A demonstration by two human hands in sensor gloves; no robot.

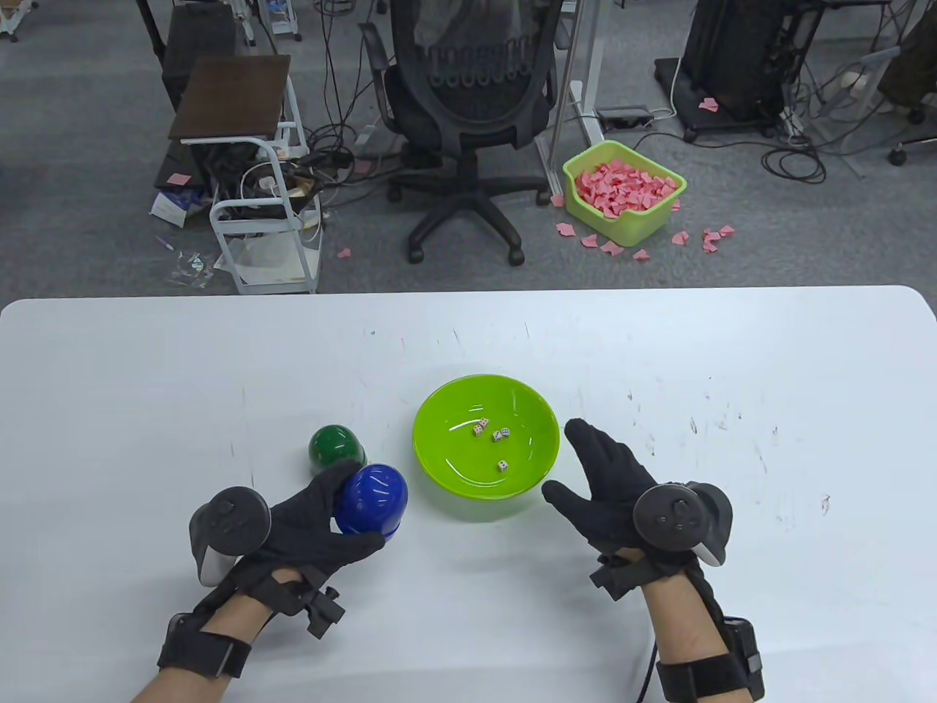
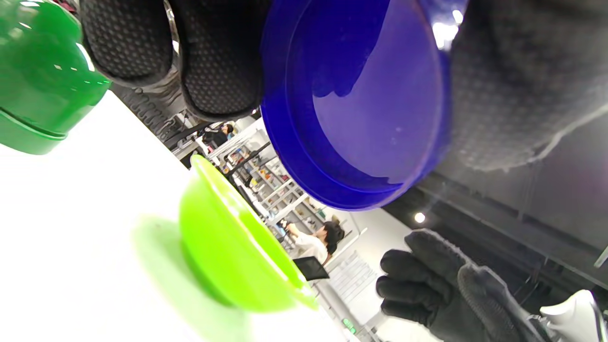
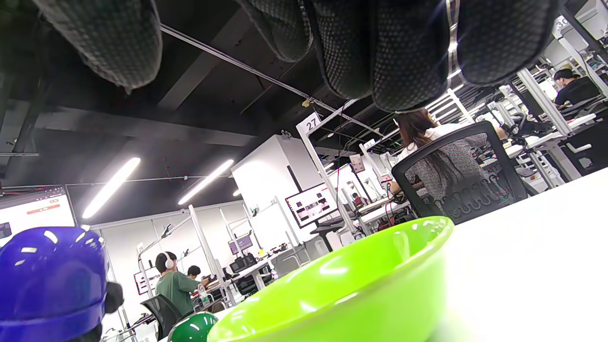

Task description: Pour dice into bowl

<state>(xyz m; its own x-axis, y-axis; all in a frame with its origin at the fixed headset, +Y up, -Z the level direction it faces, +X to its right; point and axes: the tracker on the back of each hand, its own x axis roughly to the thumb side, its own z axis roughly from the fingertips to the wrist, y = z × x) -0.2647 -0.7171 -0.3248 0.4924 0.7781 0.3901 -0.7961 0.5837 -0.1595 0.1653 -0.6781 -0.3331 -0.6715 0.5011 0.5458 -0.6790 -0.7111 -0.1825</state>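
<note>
A lime green bowl sits mid-table with three white dice inside. My left hand grips a blue dome cup just left of the bowl, held off the table; the left wrist view shows its open mouth, with nothing inside. A green dome cup stands mouth down behind it. My right hand is open and empty, fingers spread, just right of the bowl. The bowl also shows in the left wrist view and right wrist view.
The white table has scuff marks. Beyond its far edge stand an office chair, a white cart and a green bin of pink paper pieces on the floor.
</note>
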